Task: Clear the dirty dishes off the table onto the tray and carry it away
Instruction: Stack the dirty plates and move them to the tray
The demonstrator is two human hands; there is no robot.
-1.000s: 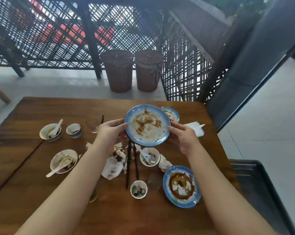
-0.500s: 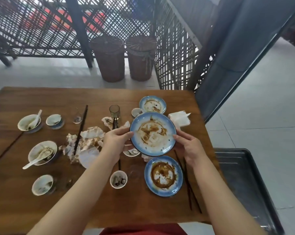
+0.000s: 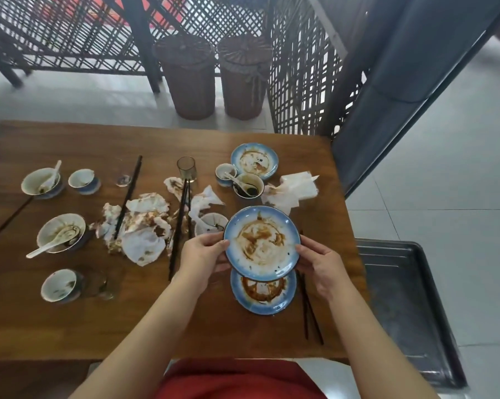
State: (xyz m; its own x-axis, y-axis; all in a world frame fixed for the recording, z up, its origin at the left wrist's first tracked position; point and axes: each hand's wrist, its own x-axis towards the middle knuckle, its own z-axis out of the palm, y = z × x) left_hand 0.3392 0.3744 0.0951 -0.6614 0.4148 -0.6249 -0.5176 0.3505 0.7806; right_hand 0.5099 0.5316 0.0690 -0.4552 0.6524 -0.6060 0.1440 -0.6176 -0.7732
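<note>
2 sides of the dirty plate (image 3: 261,243) are pinched by left grip (image 3: 202,260) and right grip (image 3: 320,264).

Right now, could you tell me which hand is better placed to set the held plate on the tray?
Right, probably. The tray lies beyond the table's right edge, on the right hand's side, and that hand grips the plate's right rim. The left hand grips the opposite rim.

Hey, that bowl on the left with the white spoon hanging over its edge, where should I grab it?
Probably by the rim of the bowl on its far-right side, coming down from above. The spoon handle juts out over the near-left edge, so that side is blocked.
</note>
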